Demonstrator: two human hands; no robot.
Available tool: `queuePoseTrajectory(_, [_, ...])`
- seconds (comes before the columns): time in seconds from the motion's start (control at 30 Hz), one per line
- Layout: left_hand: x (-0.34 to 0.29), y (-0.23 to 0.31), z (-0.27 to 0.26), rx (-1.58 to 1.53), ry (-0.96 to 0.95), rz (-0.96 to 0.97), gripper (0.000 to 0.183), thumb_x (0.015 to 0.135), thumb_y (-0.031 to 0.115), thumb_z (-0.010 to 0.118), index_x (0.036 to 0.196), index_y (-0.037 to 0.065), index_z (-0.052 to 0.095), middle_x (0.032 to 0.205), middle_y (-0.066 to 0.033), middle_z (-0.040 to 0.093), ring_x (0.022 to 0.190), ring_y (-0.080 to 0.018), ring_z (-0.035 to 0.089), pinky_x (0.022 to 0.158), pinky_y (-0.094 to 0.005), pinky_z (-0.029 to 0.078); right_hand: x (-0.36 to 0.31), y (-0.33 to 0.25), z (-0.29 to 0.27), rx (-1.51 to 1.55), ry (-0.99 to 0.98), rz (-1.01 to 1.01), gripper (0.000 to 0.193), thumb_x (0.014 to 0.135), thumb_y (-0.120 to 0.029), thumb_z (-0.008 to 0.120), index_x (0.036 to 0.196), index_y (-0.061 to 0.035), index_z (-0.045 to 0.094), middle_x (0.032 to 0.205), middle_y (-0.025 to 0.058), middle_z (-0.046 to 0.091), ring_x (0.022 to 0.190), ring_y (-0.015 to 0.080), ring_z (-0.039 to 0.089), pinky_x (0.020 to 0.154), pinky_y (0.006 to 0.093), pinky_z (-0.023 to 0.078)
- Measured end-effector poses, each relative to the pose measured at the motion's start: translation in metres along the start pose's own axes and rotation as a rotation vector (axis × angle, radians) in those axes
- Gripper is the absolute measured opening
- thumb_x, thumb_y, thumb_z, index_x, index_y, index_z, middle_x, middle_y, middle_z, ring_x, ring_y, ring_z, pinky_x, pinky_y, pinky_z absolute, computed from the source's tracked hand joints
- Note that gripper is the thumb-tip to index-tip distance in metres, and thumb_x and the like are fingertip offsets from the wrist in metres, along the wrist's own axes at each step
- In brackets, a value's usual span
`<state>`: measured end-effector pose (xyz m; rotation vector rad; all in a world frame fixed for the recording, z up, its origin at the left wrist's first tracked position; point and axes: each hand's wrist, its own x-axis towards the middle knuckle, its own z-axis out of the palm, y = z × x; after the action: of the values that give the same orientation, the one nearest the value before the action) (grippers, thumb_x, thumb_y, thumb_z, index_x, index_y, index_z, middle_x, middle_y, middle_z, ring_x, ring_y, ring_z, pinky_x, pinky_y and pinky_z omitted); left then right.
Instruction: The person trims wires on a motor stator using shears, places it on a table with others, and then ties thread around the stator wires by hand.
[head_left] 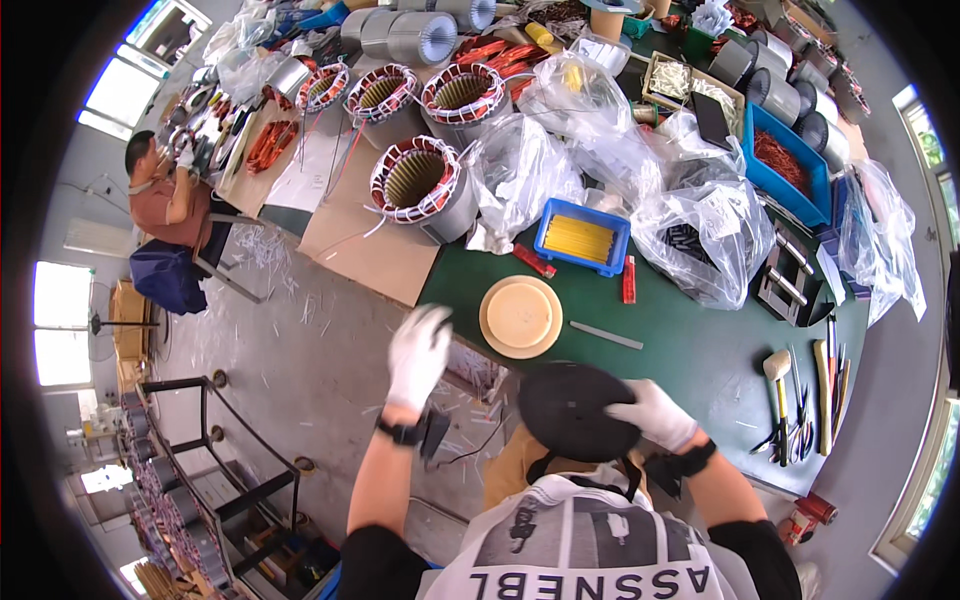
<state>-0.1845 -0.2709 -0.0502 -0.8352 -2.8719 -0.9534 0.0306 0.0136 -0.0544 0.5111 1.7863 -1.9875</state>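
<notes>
A black round disc (578,411) is in front of my body, just off the table's near edge. My right hand (655,414), in a white glove, grips the disc's right rim. My left hand (419,357), also white-gloved, is raised beside the table edge, apart from the disc. Its fingers are stretched out, a little blurred, and I see nothing held in them. Between and beyond the hands, a cream round turntable-like plate (520,316) lies on the green tabletop (700,350). A thin grey strip (606,335) lies to its right.
Wound motor stators (418,180) stand at the back left. A blue tray (583,237) of yellow strips and plastic bags (700,245) are behind the plate. At right lie a mallet (778,390) and scissors (801,430). A co-worker (165,195) sits far left; a black rack (245,490) stands lower left.
</notes>
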Motion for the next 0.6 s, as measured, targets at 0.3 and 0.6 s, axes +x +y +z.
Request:
queuePoseTrajectory(0.3, [0.116, -0.055, 0.075, 0.313, -0.394, 0.344, 0.038, 0.08, 0.015, 0.057, 0.117, 0.016, 0.059, 0.123, -0.0142, 0.053, 0.112, -0.0341, 0.05, 0.093, -0.0446, 0.042, -0.03, -0.007, 0.011, 0.36, 0.192, 0.243, 0.04, 0.083, -0.005, 0.059, 0.119, 0.01, 0.052, 0.104, 0.013, 0.064, 0.096, 0.0197, 0.061, 0.086, 0.0321, 0.05])
queuePoseTrajectory(0.6, [-0.109, 0.012, -0.024, -0.05, 0.018, -0.128, 0.01, 0.073, 0.003, 0.059, 0.083, 0.001, 0.061, 0.087, -0.018, 0.06, 0.081, -0.0354, 0.06, 0.075, -0.0433, 0.048, 0.093, 0.041, 0.12, 0.046, -0.088, 0.27, 0.033, 0.084, -0.012, 0.061, 0.112, 0.006, 0.059, 0.099, 0.009, 0.066, 0.089, 0.0139, 0.06, 0.083, 0.0291, 0.048])
